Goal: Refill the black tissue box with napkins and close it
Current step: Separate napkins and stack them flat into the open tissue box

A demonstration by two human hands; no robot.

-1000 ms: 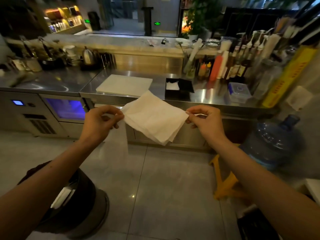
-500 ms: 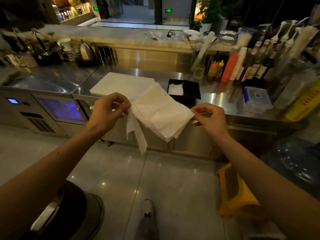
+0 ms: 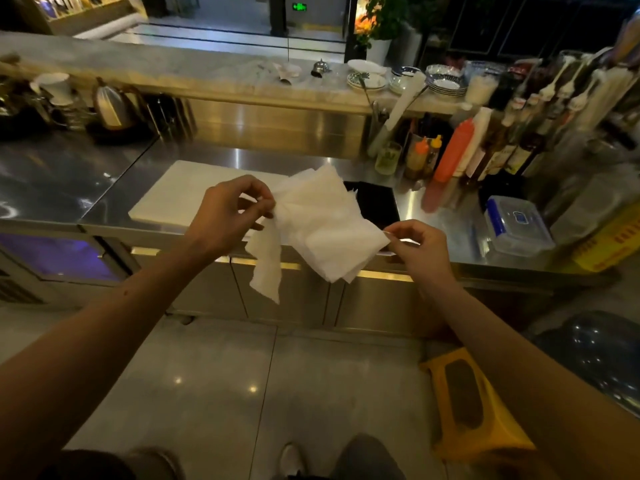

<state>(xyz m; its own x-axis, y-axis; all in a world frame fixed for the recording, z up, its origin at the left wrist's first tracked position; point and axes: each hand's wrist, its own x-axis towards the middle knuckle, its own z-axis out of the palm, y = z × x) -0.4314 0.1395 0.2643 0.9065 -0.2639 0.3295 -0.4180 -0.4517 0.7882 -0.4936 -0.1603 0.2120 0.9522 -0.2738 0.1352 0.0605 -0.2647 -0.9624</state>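
Above the steel counter (image 3: 214,157), both hands, left hand (image 3: 227,216) and right hand (image 3: 420,245), pinch opposite corners of the napkins (image 3: 325,223).

- Pretty clearly a restaurant or bar's prep area: long stainless steel counter (image 3: 86,181) with fridge cabinets underneath
- orange squeeze sauce bottle (image 3: 452,150) next to tall glass bottles with white pourers (image 3: 540,112)
- stacked blue-patterned plates (image 3: 446,85) on the marble pass
- green exit sign (image 3: 299,7) out back
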